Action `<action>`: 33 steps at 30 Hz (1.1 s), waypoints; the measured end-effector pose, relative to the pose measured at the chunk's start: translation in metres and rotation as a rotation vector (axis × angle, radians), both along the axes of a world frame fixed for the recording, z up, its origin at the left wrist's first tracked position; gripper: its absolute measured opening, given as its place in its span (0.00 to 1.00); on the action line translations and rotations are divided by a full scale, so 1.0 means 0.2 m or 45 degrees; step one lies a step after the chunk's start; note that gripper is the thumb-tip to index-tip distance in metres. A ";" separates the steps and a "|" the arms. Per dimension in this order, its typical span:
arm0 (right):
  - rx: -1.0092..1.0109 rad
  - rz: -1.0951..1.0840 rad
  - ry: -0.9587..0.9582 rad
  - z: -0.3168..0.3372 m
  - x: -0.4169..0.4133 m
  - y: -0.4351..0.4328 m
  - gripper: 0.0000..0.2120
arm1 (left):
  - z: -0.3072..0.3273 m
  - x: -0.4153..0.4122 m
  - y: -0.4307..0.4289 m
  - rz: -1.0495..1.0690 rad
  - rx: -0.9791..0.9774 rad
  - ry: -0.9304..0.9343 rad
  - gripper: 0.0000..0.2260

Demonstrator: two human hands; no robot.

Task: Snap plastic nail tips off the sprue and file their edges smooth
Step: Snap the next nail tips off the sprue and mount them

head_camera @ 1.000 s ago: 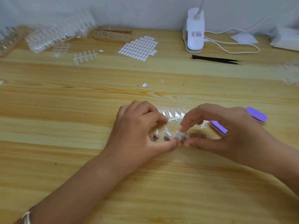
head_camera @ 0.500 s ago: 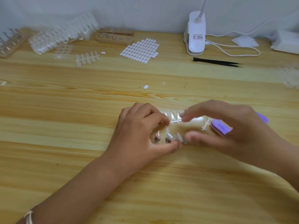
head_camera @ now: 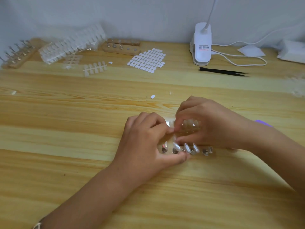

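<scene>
A clear sprue of nail tips [head_camera: 189, 127] lies on the wooden table [head_camera: 82, 129] between my hands. My right hand [head_camera: 212, 124] arches over it, its forefinger and thumb pinching at the sprue's left end. My left hand [head_camera: 145, 142] meets it there, its forefinger curled down onto that same end and its thumb lying along the near side of a low holder strip [head_camera: 186, 148] where several clear tips stand on metal pegs. A purple nail file [head_camera: 262, 123] peeks out behind my right wrist, mostly hidden.
At the back lie spare nail sprues [head_camera: 94, 68], a clear pack of tips [head_camera: 72, 43], wooden peg stands [head_camera: 122, 47], a sheet of white adhesive tabs [head_camera: 146, 61], a white clip lamp [head_camera: 201, 47] with its cable, and black tweezers [head_camera: 222, 71]. One loose tab [head_camera: 153, 96] lies just beyond my hands.
My right hand has moved up and left from the peg holder onto the sprue, covering it. The left hand has stayed put; the camera has tipped slightly.
</scene>
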State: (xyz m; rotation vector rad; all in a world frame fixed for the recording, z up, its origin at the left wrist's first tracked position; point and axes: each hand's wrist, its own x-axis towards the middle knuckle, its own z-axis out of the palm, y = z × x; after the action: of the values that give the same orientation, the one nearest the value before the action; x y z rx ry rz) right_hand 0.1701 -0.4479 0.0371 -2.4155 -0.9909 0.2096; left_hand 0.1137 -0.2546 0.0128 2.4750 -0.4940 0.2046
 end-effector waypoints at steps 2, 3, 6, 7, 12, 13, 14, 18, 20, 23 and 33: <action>-0.002 0.023 -0.028 0.00 0.00 0.00 0.12 | 0.00 0.00 0.00 -0.004 -0.002 0.002 0.24; 0.001 0.029 -0.034 0.01 0.00 -0.01 0.12 | 0.00 0.00 0.00 -0.006 0.002 0.005 0.24; 0.028 0.029 -0.066 0.00 0.00 -0.02 0.06 | 0.00 0.00 0.00 -0.010 -0.001 0.026 0.24; 0.033 0.031 -0.096 0.00 0.00 -0.02 0.04 | 0.00 0.00 0.00 -0.011 -0.001 0.030 0.24; 0.115 -0.003 -0.152 -0.03 -0.01 0.01 0.01 | -0.01 0.01 0.01 -0.011 0.006 0.034 0.24; 0.148 -0.020 -0.138 -0.03 -0.01 0.00 0.01 | -0.01 0.01 0.00 -0.011 0.005 0.034 0.24; 0.173 -0.027 -0.123 -0.04 -0.02 0.00 0.02 | -0.01 0.01 0.00 -0.011 0.003 0.033 0.24; 0.178 -0.003 -0.183 -0.05 -0.02 -0.02 0.04 | -0.01 0.01 0.00 -0.014 -0.003 0.038 0.24; 0.151 -0.008 -0.260 -0.06 -0.03 -0.02 0.03 | -0.01 0.01 0.00 -0.010 -0.007 0.042 0.24; 0.164 -0.039 -0.273 -0.07 -0.04 -0.01 0.03 | -0.01 0.00 0.00 -0.006 0.013 0.037 0.24; 0.218 -0.153 0.049 -0.03 -0.01 -0.04 0.02 | 0.01 0.00 -0.01 -0.028 0.057 -0.007 0.20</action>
State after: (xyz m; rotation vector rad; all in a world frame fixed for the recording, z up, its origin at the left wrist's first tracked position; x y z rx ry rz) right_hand 0.1673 -0.4564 0.0302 -2.2966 -0.8092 0.1231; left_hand 0.1140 -0.2558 0.0154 2.5119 -0.5330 0.1934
